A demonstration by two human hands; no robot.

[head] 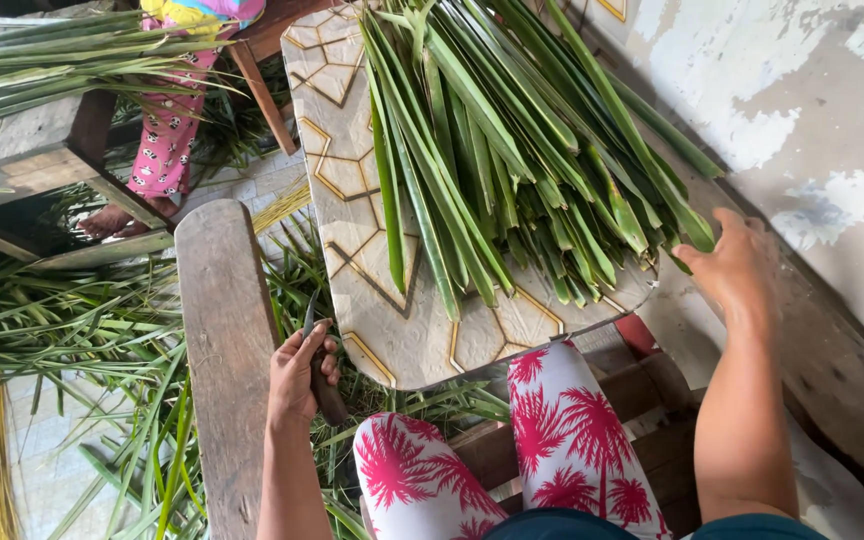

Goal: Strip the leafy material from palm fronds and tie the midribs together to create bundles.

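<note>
Leaves (512, 150) lie piled on the board (402, 330), cut ends toward the person. Right hand (737, 265) is loosely open at the board's right edge, touching the outermost leaves. Left hand (297, 375) is closed around a knife (320, 375), just left of the board, beside a plank (222, 330).

The left hand (297, 375) is closed around a small dark-handled knife (320, 370), its blade pointing up beside a weathered wooden plank (222, 330). The right hand (737, 265) reaches with spread fingers to the cut ends of a heap of long green palm leaves (512, 150), which lies on a pale desk with a gold hexagon pattern (402, 330). More leaves cover the floor (82, 330). Another person's pink patterned trouser leg (167, 130) shows at upper left.
</note>
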